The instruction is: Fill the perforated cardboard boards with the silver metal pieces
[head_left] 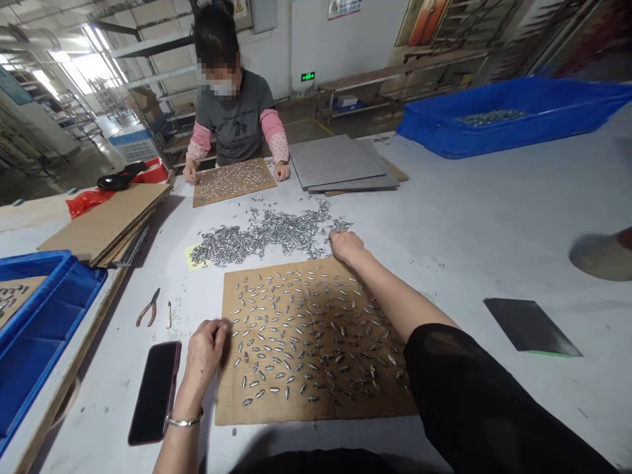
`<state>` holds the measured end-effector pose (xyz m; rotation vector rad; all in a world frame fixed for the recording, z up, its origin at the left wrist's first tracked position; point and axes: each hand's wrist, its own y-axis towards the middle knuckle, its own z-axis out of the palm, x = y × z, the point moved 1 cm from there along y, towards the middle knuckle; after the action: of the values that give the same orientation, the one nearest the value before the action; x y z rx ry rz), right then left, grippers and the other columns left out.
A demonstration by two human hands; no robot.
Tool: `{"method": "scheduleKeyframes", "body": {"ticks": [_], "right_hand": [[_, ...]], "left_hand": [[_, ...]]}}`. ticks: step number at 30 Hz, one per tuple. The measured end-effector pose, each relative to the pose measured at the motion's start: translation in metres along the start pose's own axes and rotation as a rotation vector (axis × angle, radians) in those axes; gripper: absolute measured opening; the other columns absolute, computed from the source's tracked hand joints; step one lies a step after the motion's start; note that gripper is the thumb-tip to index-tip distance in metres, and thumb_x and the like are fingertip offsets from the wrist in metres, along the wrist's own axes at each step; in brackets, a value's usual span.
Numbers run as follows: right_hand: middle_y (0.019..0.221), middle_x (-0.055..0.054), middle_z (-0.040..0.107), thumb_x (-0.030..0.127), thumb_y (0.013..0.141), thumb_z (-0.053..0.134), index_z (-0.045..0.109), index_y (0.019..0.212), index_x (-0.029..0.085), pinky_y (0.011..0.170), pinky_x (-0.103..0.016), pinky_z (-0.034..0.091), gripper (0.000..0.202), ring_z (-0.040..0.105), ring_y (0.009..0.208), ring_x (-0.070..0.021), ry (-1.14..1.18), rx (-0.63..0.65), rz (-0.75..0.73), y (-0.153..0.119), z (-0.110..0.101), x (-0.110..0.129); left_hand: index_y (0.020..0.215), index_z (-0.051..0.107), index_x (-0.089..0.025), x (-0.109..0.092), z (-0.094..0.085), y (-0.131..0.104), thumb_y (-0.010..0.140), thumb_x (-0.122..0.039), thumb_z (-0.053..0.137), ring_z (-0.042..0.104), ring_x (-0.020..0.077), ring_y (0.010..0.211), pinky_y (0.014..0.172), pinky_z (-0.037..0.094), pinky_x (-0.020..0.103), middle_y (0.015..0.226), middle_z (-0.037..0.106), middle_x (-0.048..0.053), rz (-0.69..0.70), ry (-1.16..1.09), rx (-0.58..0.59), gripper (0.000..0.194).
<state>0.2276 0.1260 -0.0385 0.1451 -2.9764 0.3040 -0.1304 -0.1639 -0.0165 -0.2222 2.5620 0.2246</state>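
A brown cardboard sheet (pixel 296 409) lies in front of me, covered with rows of small silvery metal pieces, pointed at both ends. Beyond it a loose heap of the same metal pieces (pixel 286 230) spreads across the table. My right hand (pixel 347 247) reaches over the sheet to the heap's right end, fingers bent down and together; whatever they pinch is hidden. At the sheet's left edge rests my left hand (pixel 206 352), with curled fingers and thumb against them. I cannot make out whether it grips the cardboard or a small piece.
Left of the sheet lie pliers (pixel 149 308), a small knife-like tool (pixel 168 315) and a phone (pixel 155 393). A co-worker (pixel 237 118) handles another filled cardboard (pixel 234 181) opposite. Grey boards (pixel 340 161), a blue tray (pixel 494 135), a dark sheet (pixel 530 326) and a blue crate (pixel 74 296) surround.
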Motion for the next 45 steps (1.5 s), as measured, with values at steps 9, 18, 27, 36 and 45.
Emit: {"method": "scheduleKeyframes", "body": {"ticks": [9,18,27,36,45], "right_hand": [[0.122,-0.019,0.072,0.022,0.097,0.055,0.065,0.128,0.012,0.092,-0.026,0.047,0.033,0.067,0.113,-0.0254,0.120,-0.117,0.119,0.013,-0.019,-0.042],[0.110,-0.011,0.077,0.020,0.090,0.065,0.075,0.110,0.015,0.085,-0.021,0.045,0.023,0.069,0.101,-0.0194,0.190,-0.152,0.068,-0.001,-0.036,-0.066],[0.094,-0.007,0.079,0.016,0.085,0.072,0.079,0.094,0.017,0.079,-0.021,0.047,0.011,0.071,0.092,-0.0188,0.205,0.022,-0.388,-0.047,-0.027,-0.016],[0.096,-0.007,0.079,0.014,0.087,0.070,0.076,0.088,0.015,0.073,-0.019,0.046,0.006,0.071,0.089,-0.0163,0.238,-0.059,-0.239,-0.059,-0.040,-0.031],[0.104,-0.009,0.078,0.009,0.090,0.058,0.077,0.099,0.017,0.077,-0.021,0.044,0.022,0.070,0.097,-0.0191,0.129,-0.053,-0.191,-0.083,-0.015,-0.064]], "left_hand": [[0.091,0.076,-0.024,0.015,-0.002,0.011,0.088,-0.054,0.050,0.074,0.0242,0.080,0.074,0.058,0.033,0.094,0.079,0.008,0.003,0.074,0.005,0.040],[0.088,0.076,-0.027,0.015,0.003,0.029,0.086,-0.052,0.051,0.073,0.0241,0.081,0.071,0.058,0.031,0.096,0.079,0.006,-0.012,0.106,0.047,0.036],[0.089,0.077,-0.027,0.002,0.005,0.030,0.084,-0.049,0.054,0.073,0.0255,0.085,0.073,0.058,0.032,0.094,0.079,0.006,-0.005,0.069,0.064,0.032],[0.085,0.075,-0.028,0.013,-0.001,0.025,0.084,-0.053,0.054,0.073,0.0270,0.087,0.077,0.058,0.034,0.095,0.079,0.006,-0.027,0.088,0.039,0.032],[0.086,0.075,-0.028,0.032,-0.006,0.038,0.082,-0.054,0.054,0.073,0.0277,0.083,0.074,0.059,0.036,0.100,0.080,0.007,-0.110,0.147,0.074,0.034]]}}
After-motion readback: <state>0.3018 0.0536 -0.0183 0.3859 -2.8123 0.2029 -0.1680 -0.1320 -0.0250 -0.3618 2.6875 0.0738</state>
